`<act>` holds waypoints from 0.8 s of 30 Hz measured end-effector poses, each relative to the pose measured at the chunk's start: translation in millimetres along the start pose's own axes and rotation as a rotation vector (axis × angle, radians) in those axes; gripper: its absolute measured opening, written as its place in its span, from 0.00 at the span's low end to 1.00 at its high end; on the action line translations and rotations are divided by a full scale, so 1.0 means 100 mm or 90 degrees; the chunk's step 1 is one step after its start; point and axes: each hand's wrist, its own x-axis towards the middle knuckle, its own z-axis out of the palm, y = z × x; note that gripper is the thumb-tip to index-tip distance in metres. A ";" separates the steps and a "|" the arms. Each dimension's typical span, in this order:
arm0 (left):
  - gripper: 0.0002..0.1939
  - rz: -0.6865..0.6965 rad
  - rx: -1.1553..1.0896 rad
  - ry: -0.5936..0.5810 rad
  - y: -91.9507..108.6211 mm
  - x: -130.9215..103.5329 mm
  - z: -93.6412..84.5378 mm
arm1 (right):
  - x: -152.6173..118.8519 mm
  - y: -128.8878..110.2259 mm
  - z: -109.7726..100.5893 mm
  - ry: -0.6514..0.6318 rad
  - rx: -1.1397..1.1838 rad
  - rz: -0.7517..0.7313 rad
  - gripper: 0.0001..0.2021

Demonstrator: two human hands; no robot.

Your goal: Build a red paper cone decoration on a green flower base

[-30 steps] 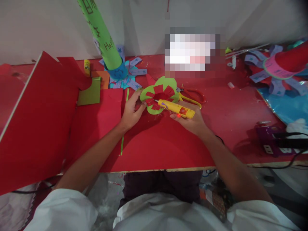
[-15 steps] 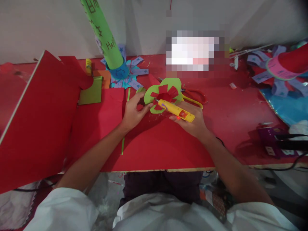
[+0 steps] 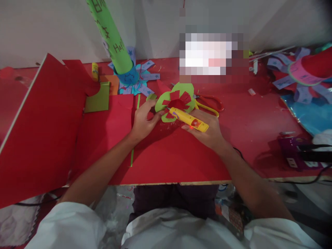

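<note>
My left hand (image 3: pixel 145 119) pinches the lower left edge of a green paper flower (image 3: pixel 186 89), which has red paper tabs spread around a red centre. In my right hand (image 3: pixel 207 128) is a yellow glue gun (image 3: pixel 189 119), its tip pointing left at the red tabs near my left fingertips. A small red light glows on the gun's underside. Just behind my right hand lie scissors (image 3: pixel 211 103) with red and yellow handles, their blades partly hidden by the flower.
A green paper tube (image 3: pixel 114 41) rises from a blue base at the back left. Red board (image 3: pixel 46 131) stands at the left, near a glue stick (image 3: pixel 95 72). At the right are a pink-banded paper piece (image 3: pixel 302 74) and a purple box (image 3: pixel 290 152) with cables.
The glue gun and the flower have shifted very slightly to the left. Both hands keep their hold.
</note>
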 end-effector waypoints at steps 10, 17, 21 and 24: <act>0.18 0.000 0.020 0.016 0.12 0.05 -0.03 | -0.01 0.03 -0.02 -0.005 -0.003 0.003 0.17; 0.18 -0.011 0.021 0.019 0.16 0.07 -0.03 | -0.02 0.03 -0.01 -0.002 -0.010 0.002 0.21; 0.18 0.000 0.028 0.018 0.16 0.07 -0.04 | -0.02 0.04 -0.01 0.010 -0.016 -0.004 0.23; 0.18 0.020 0.043 0.011 0.16 0.07 -0.04 | -0.03 0.05 -0.02 0.014 -0.018 -0.004 0.24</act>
